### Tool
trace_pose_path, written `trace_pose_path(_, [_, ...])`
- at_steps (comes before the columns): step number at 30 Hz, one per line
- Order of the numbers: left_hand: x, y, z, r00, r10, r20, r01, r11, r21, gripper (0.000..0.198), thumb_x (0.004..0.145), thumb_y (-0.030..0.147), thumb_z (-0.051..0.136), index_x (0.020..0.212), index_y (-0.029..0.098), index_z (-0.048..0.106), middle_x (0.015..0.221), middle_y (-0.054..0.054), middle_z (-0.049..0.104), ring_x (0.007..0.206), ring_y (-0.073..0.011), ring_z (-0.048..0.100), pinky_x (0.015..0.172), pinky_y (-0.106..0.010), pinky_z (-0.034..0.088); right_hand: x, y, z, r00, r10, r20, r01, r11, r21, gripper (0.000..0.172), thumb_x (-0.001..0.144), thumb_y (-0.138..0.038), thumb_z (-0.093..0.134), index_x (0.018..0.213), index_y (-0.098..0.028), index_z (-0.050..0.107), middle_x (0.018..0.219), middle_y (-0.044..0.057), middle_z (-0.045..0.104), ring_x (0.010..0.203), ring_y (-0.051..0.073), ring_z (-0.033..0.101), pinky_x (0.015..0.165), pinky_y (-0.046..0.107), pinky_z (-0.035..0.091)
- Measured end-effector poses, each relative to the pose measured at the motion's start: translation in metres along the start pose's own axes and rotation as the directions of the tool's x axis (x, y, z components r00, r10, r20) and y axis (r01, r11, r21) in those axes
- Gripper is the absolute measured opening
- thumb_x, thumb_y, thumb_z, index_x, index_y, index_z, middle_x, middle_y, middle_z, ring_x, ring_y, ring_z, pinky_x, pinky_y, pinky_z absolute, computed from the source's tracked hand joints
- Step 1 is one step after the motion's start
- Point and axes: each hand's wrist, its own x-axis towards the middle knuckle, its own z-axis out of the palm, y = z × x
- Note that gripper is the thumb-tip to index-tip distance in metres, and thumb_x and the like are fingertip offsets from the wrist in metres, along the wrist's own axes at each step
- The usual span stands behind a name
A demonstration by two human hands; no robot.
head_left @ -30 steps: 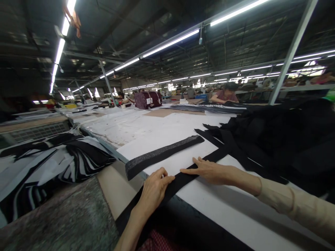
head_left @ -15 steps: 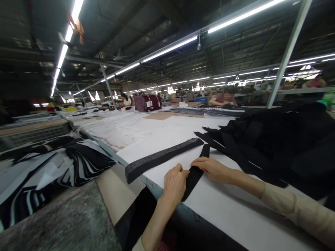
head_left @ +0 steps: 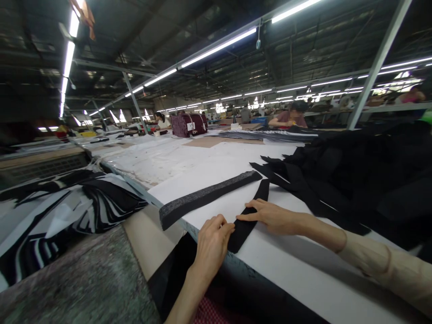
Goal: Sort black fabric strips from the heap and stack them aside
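A black fabric strip (head_left: 242, 236) lies slantwise over the near edge of the white-covered table. My left hand (head_left: 212, 238) is closed at the strip's left edge, its thumb and fingers pinched together on the cloth. My right hand (head_left: 275, 217) rests on the strip from the other side with fingers stretched out and apart, pressing on its surface. Beyond my hands, a long dark strip with a grey speckled top face (head_left: 209, 194) lies across the table, one end hanging past the edge. Neither hand touches it.
A big heap of black cloth pieces (head_left: 357, 175) covers the table's right side. Black and white cut pieces (head_left: 97, 202) lie on a lower surface at left. Farther back stand a maroon bundle (head_left: 189, 123) and a co-worker (head_left: 286, 118). A metal post (head_left: 381, 63) rises at right.
Both hands have shifted slightly left and toward the table's near edge along the strip. My right hand's fingers have spread out from a closer pinch. The view has tilted slightly.
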Motion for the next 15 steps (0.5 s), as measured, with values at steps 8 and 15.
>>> trace_pose_path(8, [-0.009, -0.006, -0.011, 0.997, -0.081, 0.017, 0.083, 0.969, -0.231, 0.018, 0.085, 0.022, 0.053, 0.099, 0.021, 0.064, 0.079, -0.002, 0.056, 0.076, -0.0148, 0.054, 0.069, -0.026, 0.044, 0.006, -0.02, -0.016, 0.994, -0.007, 0.112, 0.006, 1.0, 0.009, 0.071, 0.07, 0.008, 0.036, 0.133, -0.024, 0.043, 0.131, 0.017, 0.044, 0.119, 0.03, 0.044, 0.093, 0.044, 0.041])
trace_pose_path(15, [-0.026, -0.008, -0.015, 0.994, -0.094, -0.063, 0.077, 0.969, -0.236, 0.019, 0.088, 0.017, 0.046, 0.086, 0.018, 0.065, 0.075, -0.003, 0.054, 0.073, -0.015, 0.052, 0.067, -0.027, 0.042, 0.007, -0.018, -0.008, 0.995, -0.077, 0.061, 0.066, 0.983, 0.169, 0.076, 0.064, 0.012, 0.031, 0.135, -0.016, 0.04, 0.141, 0.01, 0.034, 0.127, 0.02, 0.035, 0.106, 0.033, 0.03])
